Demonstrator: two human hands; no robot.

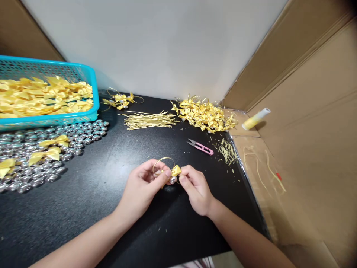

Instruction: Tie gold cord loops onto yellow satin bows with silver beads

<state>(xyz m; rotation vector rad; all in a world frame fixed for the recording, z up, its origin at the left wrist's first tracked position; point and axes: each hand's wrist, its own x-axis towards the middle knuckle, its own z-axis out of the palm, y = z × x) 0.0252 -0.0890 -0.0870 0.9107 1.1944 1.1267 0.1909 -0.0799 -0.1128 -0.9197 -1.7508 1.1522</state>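
Observation:
Between my two hands is a small yellow ribbon bow [176, 171] with a silver bead [173, 179] just below it. A loop of gold cord [164, 159] rises from it above my left fingers. My left hand [150, 175] pinches the bow's left side between thumb and fingers. My right hand [196, 188] is closed at the bow's right edge, thumb against forefinger. Whether it grips the ribbon or a cord end is hidden by the fingertips. Pink thread snips [205, 148] lie beyond my right hand, blades pointing left.
A turquoise basket [96, 93] of yellow bows stands at the left, with silver beads [41, 169] before it. Gold cord pieces [150, 120], finished bows [206, 114] and a smaller bow group [121, 100] lie along the back. Cord scraps [228, 152] and a yellow-white tube [255, 119] are at right.

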